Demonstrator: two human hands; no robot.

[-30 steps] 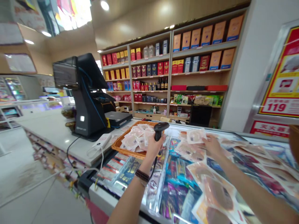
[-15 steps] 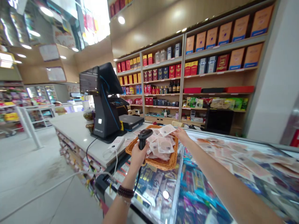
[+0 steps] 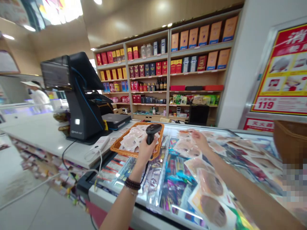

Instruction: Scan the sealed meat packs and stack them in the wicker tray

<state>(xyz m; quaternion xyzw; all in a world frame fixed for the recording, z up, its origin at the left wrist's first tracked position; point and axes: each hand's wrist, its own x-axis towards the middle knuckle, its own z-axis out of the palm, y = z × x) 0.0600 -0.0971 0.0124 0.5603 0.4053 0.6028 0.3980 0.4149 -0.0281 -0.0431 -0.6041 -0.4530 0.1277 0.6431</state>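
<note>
Black plastic scanner sits clamped in my left hand, its grip wrapped by my fingers, just over the woven rim of a wicker basket of soft vacuum packs at 11 o'clock. My right hand reaches 1 o'clock over the glass freezer lid, beside a glossy meat pack; I cannot tell if it grips. Wooden shelves of boxes stand far off at 12 o'clock.

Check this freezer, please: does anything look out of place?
Yes: vacuum packs of meat lie loose and overlapping on the glass top of the display freezer, some near its front edge, rather than inside it.
</note>
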